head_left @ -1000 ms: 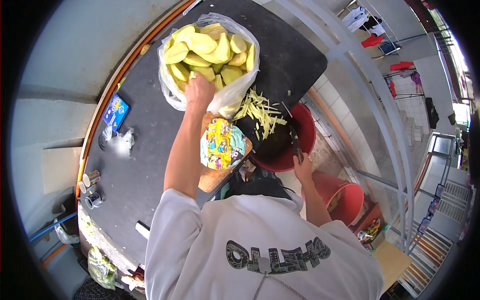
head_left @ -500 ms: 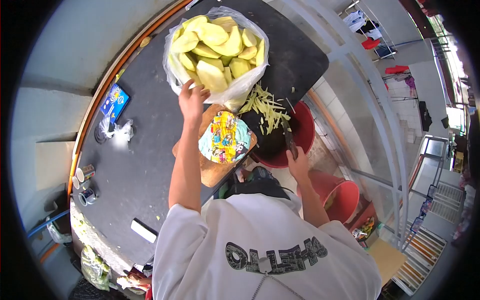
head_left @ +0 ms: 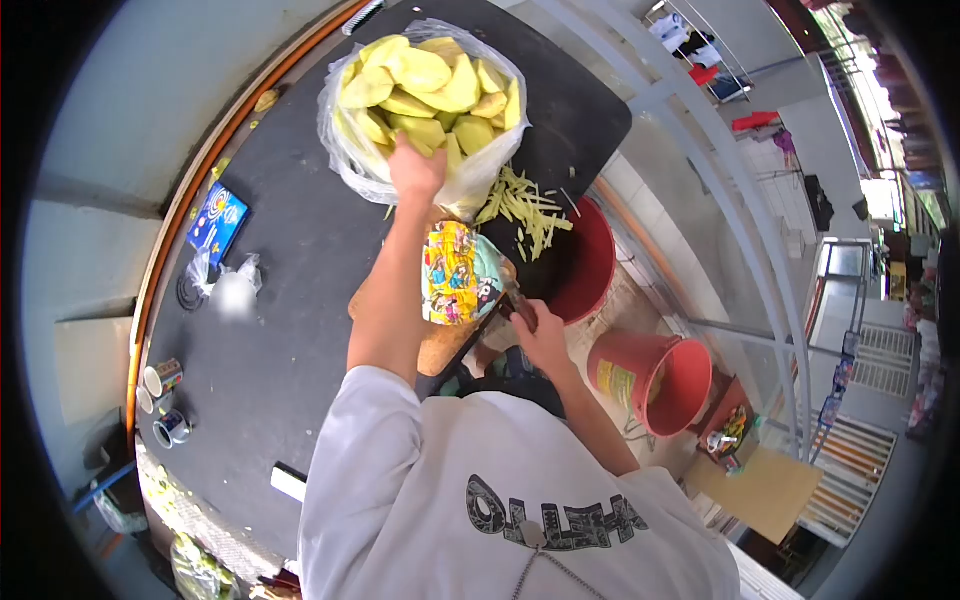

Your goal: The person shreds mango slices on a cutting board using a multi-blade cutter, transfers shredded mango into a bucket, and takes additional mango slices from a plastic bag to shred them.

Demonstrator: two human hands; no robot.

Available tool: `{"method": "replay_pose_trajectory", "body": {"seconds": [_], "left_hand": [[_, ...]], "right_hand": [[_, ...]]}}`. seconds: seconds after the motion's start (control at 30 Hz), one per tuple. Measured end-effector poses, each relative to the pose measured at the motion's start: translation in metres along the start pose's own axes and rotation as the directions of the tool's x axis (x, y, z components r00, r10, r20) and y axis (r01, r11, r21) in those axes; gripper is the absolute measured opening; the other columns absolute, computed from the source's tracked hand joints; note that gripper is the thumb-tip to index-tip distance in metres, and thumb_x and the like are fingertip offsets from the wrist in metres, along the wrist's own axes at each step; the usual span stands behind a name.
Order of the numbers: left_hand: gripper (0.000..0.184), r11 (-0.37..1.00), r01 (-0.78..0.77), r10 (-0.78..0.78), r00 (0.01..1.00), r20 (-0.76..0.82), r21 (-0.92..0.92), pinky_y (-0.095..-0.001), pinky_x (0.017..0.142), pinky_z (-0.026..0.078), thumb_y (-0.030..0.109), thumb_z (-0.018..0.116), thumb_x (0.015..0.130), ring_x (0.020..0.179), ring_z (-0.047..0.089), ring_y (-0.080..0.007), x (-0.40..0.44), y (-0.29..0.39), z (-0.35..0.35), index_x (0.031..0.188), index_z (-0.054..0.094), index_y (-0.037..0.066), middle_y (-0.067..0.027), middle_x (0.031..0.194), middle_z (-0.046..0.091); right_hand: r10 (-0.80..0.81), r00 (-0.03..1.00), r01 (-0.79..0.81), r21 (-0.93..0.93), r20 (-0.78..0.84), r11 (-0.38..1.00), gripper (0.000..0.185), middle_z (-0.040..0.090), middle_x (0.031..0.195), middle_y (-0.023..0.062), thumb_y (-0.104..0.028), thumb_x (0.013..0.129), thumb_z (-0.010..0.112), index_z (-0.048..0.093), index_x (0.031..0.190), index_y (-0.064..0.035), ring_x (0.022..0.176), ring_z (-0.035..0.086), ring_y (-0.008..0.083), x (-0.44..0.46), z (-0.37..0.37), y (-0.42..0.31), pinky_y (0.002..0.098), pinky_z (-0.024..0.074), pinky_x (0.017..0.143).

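Observation:
My left hand (head_left: 418, 172) reaches over the near rim of a clear plastic bag (head_left: 350, 170) full of peeled yellow-green fruit pieces (head_left: 455, 88). Its fingertips are among the pieces, largely hidden, so whether they grip one is unclear. In my right hand (head_left: 537, 333) is the dark handle of a knife (head_left: 515, 295), held beside the right edge of a wooden board (head_left: 440, 350). A colourful patterned cloth (head_left: 450, 275) lies on the board, partly covered by my left forearm. Thin fruit strips (head_left: 525, 208) are heaped right of the bag.
Beyond the dark table's (head_left: 290, 230) right edge are a red basin (head_left: 590, 265) and a red bucket (head_left: 675, 385). At the left stand a blue box (head_left: 217, 222), a small knotted plastic bag (head_left: 236, 290) and cups (head_left: 163, 377). A white-edged phone-like object (head_left: 289, 481) lies near my left sleeve.
My left hand has moved from outside the bag's rim back onto the fruit pieces. My right hand has brought the knife from over the basin leftward to the board's edge.

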State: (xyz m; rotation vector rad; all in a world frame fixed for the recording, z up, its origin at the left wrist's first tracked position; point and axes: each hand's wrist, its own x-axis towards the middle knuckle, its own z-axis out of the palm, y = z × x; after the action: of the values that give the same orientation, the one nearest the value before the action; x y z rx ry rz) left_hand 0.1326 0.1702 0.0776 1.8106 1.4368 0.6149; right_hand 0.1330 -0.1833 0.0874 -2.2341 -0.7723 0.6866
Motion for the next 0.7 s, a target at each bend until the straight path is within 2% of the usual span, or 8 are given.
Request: {"method": "replay_pose_trajectory", "body": {"seconds": [0.07, 0.23, 0.3, 0.37, 0.43, 0.57, 0.63, 0.7], "left_hand": [[0.067, 0.986, -0.084, 0.068, 0.992, -0.107, -0.147, -0.0418, 0.092, 0.054, 0.019, 0.074, 0.074, 0.102, 0.069, -0.0423, -0.014, -0.004, -0.013, 0.132, 0.056, -0.009, -0.0325, 0.106, 0.069], [0.064, 0.888, -0.020, 0.022, 1.000, -0.002, -0.459, -0.0390, 0.085, 0.056, 0.012, 0.071, 0.076, 0.098, 0.071, -0.0284, -0.070, -0.006, -0.069, 0.133, 0.054, -0.011, -0.0269, 0.106, 0.071], [0.062, 0.903, 0.008, 0.044, 0.993, 0.112, -0.430, -0.0398, 0.080, 0.057, 0.010, 0.071, 0.077, 0.097, 0.071, -0.0259, -0.107, -0.021, -0.088, 0.134, 0.053, -0.010, -0.0260, 0.108, 0.071], [0.064, 0.900, -0.093, 0.120, 0.992, 0.038, -0.426, -0.0400, 0.077, 0.057, 0.011, 0.073, 0.077, 0.093, 0.073, -0.0293, -0.148, -0.055, -0.077, 0.135, 0.053, -0.008, -0.0269, 0.109, 0.070], [0.065, 0.986, -0.080, 0.097, 0.988, 0.116, -0.150, -0.0397, 0.078, 0.058, 0.011, 0.075, 0.078, 0.095, 0.073, -0.0335, -0.182, -0.091, -0.062, 0.136, 0.052, -0.007, -0.0275, 0.109, 0.070], [0.063, 0.983, 0.115, -0.089, 0.981, 0.175, -0.142, -0.0398, 0.079, 0.059, 0.013, 0.076, 0.080, 0.096, 0.073, -0.0364, -0.223, -0.077, -0.050, 0.136, 0.053, -0.005, -0.0276, 0.109, 0.070], [0.059, 0.945, 0.089, -0.022, 0.977, 0.211, -0.314, -0.0410, 0.080, 0.059, 0.012, 0.075, 0.082, 0.096, 0.073, -0.0357, -0.226, -0.077, -0.037, 0.135, 0.055, -0.004, -0.0266, 0.109, 0.070], [0.056, 0.950, 0.012, 0.047, 0.982, 0.183, -0.311, -0.0409, 0.077, 0.060, 0.012, 0.075, 0.083, 0.094, 0.073, -0.0335, -0.223, -0.082, -0.032, 0.134, 0.056, -0.003, -0.0250, 0.105, 0.071]], "right_hand": [[-0.004, 1.000, 0.003, 0.016, 0.017, 1.000, 0.033, 0.070, 0.092, 0.0242, -0.025, 0.092, 0.069, 0.060, 0.112, 0.0001, 0.088, 0.070, 0.0419, 0.000, 0.010, -0.007, 0.0459, 0.0543, 0.075], [-0.105, 0.994, 0.104, 0.044, 0.025, 0.994, 0.031, 0.069, 0.085, 0.0229, -0.020, 0.093, 0.069, 0.059, 0.113, 0.0013, 0.078, 0.070, 0.0394, -0.001, 0.039, -0.004, 0.0432, 0.0527, 0.068], [-0.096, 0.995, 0.094, 0.050, 0.036, 0.994, 0.030, 0.069, 0.085, 0.0230, -0.019, 0.093, 0.068, 0.058, 0.112, 0.0014, 0.078, 0.069, 0.0403, -0.001, 0.045, -0.003, 0.0438, 0.0526, 0.068], [-0.089, 0.995, 0.086, 0.056, 0.046, 0.995, 0.030, 0.068, 0.085, 0.0231, -0.019, 0.093, 0.068, 0.057, 0.112, 0.0015, 0.079, 0.069, 0.0412, 0.000, 0.049, -0.002, 0.0444, 0.0525, 0.068], [-0.112, 0.991, 0.110, 0.036, 0.076, 0.993, 0.029, 0.068, 0.085, 0.0237, -0.018, 0.093, 0.067, 0.056, 0.111, 0.0017, 0.081, 0.069, 0.0426, 0.002, 0.052, -0.001, 0.0456, 0.0524, 0.068], [-0.135, 0.983, 0.137, -0.004, 0.122, 0.991, 0.026, 0.067, 0.084, 0.0245, -0.017, 0.092, 0.066, 0.055, 0.108, 0.0018, 0.081, 0.068, 0.0441, -0.001, 0.054, -0.006, 0.0465, 0.0523, 0.068], [-0.131, 0.981, 0.137, -0.033, 0.145, 0.990, 0.025, 0.066, 0.084, 0.0255, -0.016, 0.092, 0.066, 0.055, 0.106, 0.0006, 0.081, 0.067, 0.0454, 0.000, 0.057, -0.002, 0.0478, 0.0517, 0.067], [-0.112, 0.983, 0.115, -0.009, 0.149, 0.993, 0.024, 0.066, 0.086, 0.0262, -0.017, 0.092, 0.065, 0.054, 0.105, 0.0002, 0.083, 0.066, 0.0462, 0.001, 0.055, -0.001, 0.0501, 0.0515, 0.069]]}}
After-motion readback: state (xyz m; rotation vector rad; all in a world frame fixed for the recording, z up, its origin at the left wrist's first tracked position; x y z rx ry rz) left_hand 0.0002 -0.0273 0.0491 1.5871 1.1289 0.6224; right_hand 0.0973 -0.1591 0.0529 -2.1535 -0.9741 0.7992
